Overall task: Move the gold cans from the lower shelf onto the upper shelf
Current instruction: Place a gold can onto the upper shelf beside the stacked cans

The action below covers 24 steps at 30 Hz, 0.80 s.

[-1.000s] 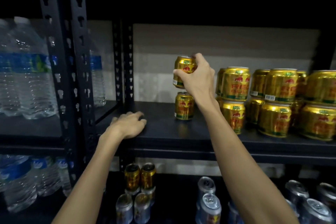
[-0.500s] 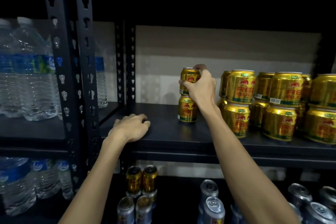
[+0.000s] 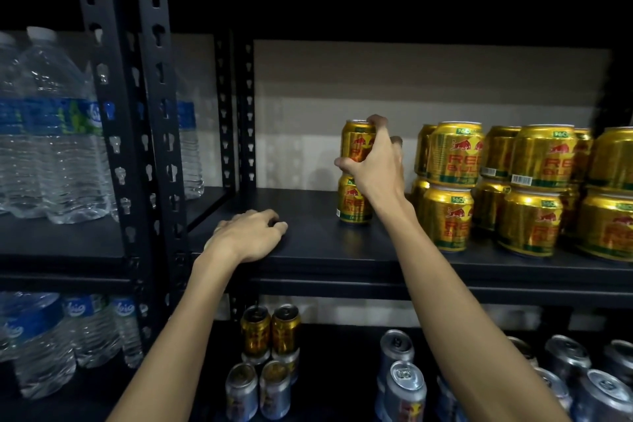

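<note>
Lowered since a second ago, gold can [image 3: 354,140] is now sitting upright atop a second can [image 3: 352,207] on the upper shelf [image 3: 325,245], left of the stacked gold cans [image 3: 479,181]. Arm extended far, right hand [image 3: 371,166] is wrapping thumb and fingers around this top can; left hand [image 3: 248,236] is resting palm-down on the shelf's near edge, fingers loosely curled, holding nothing. Below, two gold cans [image 3: 270,332] are standing on the lower shelf [image 3: 335,370].

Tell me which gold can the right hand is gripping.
The top can, stacked on a lone can left of the main group; the right hand curls round it.
</note>
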{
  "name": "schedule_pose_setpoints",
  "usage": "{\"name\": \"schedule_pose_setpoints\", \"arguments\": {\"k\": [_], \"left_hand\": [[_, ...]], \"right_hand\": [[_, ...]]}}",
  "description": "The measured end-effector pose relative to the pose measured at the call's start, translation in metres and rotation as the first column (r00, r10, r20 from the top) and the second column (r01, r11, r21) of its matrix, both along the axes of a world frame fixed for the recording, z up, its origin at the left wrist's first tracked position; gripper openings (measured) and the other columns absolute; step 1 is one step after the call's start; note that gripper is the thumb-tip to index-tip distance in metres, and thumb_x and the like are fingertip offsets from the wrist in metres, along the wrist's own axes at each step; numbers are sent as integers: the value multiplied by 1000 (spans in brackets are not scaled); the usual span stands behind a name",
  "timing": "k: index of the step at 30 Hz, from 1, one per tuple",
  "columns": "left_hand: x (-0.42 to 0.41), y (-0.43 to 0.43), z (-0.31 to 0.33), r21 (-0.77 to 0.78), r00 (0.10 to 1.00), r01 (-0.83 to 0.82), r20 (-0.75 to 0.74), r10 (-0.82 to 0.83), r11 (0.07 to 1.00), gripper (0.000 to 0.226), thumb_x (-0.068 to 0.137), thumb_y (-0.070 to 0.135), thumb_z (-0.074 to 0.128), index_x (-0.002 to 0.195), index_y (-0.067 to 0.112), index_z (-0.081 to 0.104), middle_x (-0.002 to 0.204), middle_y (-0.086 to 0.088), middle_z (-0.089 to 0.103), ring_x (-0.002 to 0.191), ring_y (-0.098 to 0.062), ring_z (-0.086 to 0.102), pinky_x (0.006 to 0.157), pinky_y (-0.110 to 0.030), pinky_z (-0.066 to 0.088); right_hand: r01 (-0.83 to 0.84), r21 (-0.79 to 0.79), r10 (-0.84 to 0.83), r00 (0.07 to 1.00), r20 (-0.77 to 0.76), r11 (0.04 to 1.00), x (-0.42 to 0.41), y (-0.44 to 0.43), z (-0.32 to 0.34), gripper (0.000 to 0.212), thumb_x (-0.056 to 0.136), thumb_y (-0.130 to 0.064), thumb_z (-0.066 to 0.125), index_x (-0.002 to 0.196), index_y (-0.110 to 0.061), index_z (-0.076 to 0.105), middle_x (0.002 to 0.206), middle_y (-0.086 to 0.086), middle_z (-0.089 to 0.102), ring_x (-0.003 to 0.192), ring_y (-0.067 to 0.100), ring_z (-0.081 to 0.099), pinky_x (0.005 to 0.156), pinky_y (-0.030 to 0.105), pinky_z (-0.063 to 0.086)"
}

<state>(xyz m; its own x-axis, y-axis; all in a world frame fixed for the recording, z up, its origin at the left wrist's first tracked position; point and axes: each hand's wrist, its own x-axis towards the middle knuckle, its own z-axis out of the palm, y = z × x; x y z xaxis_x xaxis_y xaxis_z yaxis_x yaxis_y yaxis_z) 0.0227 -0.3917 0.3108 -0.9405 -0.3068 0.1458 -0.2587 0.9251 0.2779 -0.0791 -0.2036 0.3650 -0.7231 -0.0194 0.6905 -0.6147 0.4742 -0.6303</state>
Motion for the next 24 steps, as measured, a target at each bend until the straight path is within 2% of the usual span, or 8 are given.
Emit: {"name": "schedule_pose_setpoints", "arguments": {"k": [5, 12, 18, 24], "left_hand": [[0, 1, 0, -5, 1000, -6, -1, 6, 1000, 49, 100, 56, 31, 142, 36, 44, 151, -1, 42, 136, -27, 41, 106, -45, 31], [3, 4, 2, -7, 1000, -14, 5, 14, 1000, 50, 100, 57, 31, 143, 36, 43, 153, 0, 41, 137, -27, 40, 105, -45, 31], [5, 5, 4, -4, 1000, -14, 12, 14, 1000, 49, 100, 57, 31, 143, 37, 43, 153, 0, 40, 137, -27, 39, 106, -45, 31], [6, 7, 4, 3, 1000, -14, 12, 14, 1000, 49, 100, 57, 32, 143, 36, 42, 153, -1, 40, 137, -27, 39, 106, -44, 31]], "right_hand": [[11, 1, -11, 1000, -1, 1000, 0, -2, 0, 80, 84, -28, 82, 146, -31, 32, 126, 9, 43, 109, 27, 54, 95, 47, 51], [23, 8, -23, 1000, -7, 1000, -2, -3, -2, 81, 86, -28, 80, 149, -34, 29, 130, 11, 42, 115, 31, 56, 96, 45, 51], [22, 2, -22, 1000, 10, 1000, -3, -4, -6, 96, 85, -36, 81, 156, -39, 16, 133, 12, 41, 120, 35, 55, 102, 53, 51], [19, -2, -19, 1000, -5, 1000, -3, -2, -11, 106, 83, -34, 82, 159, -40, 8, 137, 13, 42, 123, 34, 55, 103, 52, 50]]}}
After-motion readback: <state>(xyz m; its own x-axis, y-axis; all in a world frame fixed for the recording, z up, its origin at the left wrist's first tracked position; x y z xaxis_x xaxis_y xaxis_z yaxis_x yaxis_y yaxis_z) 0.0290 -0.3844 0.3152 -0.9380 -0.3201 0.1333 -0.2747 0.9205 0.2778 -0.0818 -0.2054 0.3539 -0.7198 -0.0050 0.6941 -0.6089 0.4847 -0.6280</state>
